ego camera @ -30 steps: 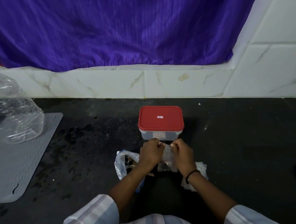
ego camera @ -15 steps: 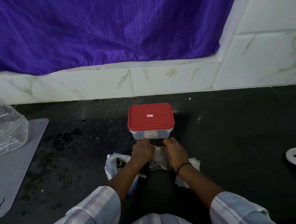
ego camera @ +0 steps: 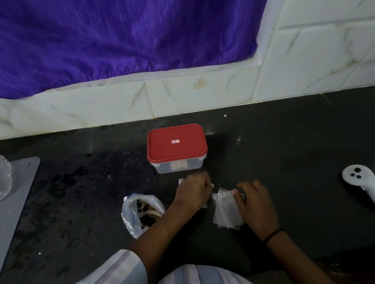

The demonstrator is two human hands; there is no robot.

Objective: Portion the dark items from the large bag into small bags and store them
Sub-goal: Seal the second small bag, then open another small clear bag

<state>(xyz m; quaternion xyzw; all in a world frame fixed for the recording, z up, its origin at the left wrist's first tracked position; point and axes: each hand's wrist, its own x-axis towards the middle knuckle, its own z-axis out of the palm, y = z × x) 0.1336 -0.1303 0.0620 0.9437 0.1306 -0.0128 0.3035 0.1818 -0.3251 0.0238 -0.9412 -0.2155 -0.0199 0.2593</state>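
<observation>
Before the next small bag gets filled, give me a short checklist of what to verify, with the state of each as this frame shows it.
1. Large bag mouth open, dark items reachable: ok.
2. Empty small bags at hand: ok, the right hand touches the top of the stack.
3. One bag only picked off the stack: cannot tell.
4. Left hand free to scoop: not ok, it rests closed on a small bag that it mostly hides.
5. That bag sealed: cannot tell.
6. Container open for storing: not ok, the red lid is on.
</observation>
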